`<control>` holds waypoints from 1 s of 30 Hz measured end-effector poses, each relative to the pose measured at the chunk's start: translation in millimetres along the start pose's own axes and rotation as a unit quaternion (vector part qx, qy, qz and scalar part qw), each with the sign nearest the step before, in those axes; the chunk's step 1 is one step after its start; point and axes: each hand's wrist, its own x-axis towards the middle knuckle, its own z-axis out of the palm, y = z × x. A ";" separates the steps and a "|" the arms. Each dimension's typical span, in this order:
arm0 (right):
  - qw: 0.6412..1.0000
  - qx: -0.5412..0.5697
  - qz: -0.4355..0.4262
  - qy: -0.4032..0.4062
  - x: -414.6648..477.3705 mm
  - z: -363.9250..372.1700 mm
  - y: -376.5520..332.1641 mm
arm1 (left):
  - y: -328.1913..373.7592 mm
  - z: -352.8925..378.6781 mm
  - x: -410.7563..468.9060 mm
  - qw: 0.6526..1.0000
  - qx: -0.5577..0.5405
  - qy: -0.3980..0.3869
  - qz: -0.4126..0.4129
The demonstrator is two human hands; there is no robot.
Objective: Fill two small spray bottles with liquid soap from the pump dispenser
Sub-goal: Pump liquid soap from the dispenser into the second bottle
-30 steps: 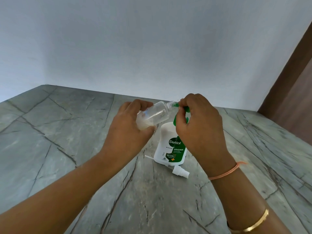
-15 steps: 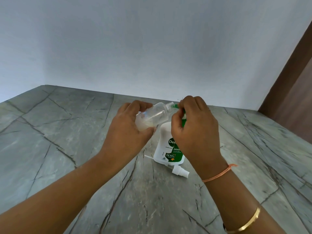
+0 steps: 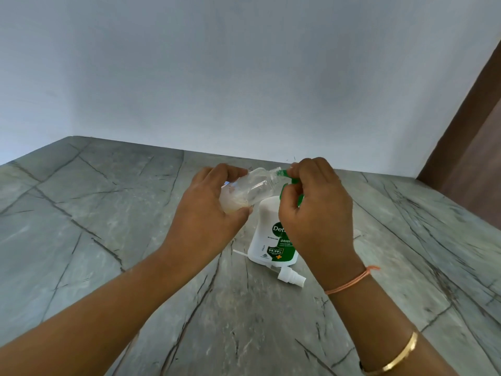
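Two hands meet over the grey veined surface in front of us. Our left hand grips the clear spray bottle, held tilted with its open neck at the green nozzle of the pump dispenser. A little pale liquid sits in the bottle's lower end. The white dispenser stands upright on the surface, and a white spray cap lies just in front of it. Our right hand curls over the pump head, fingers closed on it.
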 end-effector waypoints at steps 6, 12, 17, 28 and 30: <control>1.000 -0.002 0.003 -0.024 1.5 -1.5 -1.3 | 0.1 0.3 0.7 1.000 0.007 0.004 0.004; 0.999 0.014 -0.019 -0.042 10.7 -12.0 0.5 | 2.3 -2.1 1.8 1.000 -0.013 0.015 0.014; 0.999 0.029 -0.015 -0.015 8.7 -8.4 0.8 | 3.5 -3.3 2.4 1.000 -0.020 0.022 0.012; 0.999 0.022 -0.009 -0.027 5.8 -5.2 1.1 | 5.3 -3.7 0.8 1.000 -0.014 0.019 -0.004; 0.999 0.031 -0.009 -0.037 7.7 -7.4 2.1 | 5.3 -3.8 0.7 1.000 -0.015 0.019 0.000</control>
